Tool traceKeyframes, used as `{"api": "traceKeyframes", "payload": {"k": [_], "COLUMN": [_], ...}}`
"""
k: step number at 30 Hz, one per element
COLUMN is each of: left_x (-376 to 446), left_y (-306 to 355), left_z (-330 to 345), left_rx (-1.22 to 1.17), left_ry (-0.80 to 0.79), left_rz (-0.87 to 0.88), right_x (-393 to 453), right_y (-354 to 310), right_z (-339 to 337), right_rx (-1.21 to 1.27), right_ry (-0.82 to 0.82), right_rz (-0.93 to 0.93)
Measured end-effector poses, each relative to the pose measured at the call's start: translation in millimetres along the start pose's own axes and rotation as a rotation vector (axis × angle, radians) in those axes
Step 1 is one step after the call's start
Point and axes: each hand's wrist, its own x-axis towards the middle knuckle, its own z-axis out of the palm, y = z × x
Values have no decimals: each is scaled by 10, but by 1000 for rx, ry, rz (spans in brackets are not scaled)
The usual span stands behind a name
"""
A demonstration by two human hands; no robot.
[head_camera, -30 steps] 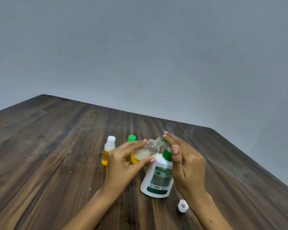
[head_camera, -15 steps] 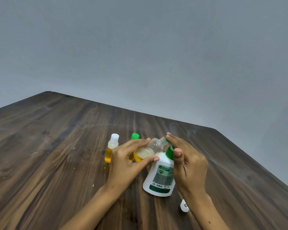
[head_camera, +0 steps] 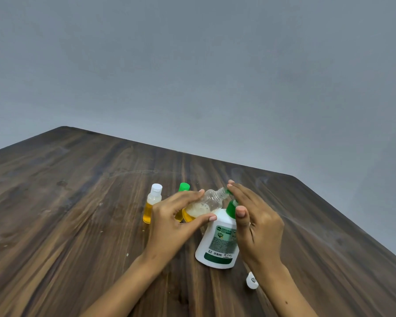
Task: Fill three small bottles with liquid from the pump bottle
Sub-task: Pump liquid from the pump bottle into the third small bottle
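Observation:
A white pump bottle (head_camera: 220,242) with a green pump stands on the wooden table (head_camera: 78,213). My right hand (head_camera: 256,223) lies flat over the pump head, fingers straight. My left hand (head_camera: 172,223) grips a clear small bottle (head_camera: 206,202), tilted with its open neck at the pump spout; yellow foamy liquid fills its lower part. Two small bottles with yellow liquid stand behind: one with a white cap (head_camera: 152,205), one with a green cap (head_camera: 183,187), mostly hidden by my left hand.
A loose white cap (head_camera: 252,280) lies on the table beside my right wrist. The table's far edge and right edge run close behind and right of the bottles, with a grey wall beyond.
The view has shifted slightly; both hands keep their places on the small bottle and the pump. The pump head looks a little lower under my right hand.

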Motion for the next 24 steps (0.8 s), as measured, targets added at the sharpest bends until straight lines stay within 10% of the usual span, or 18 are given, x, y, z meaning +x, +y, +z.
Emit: {"api": "traceKeyframes", "payload": {"k": [24], "left_x": [-14], "left_y": [19], "left_z": [9], "left_rx": [26], "left_ry": [4], "left_rz": [19], "right_x": [59], "right_y": [-40], "right_z": [-41], "right_rx": [13], "right_ry": [-20], "right_rz": [35]}}
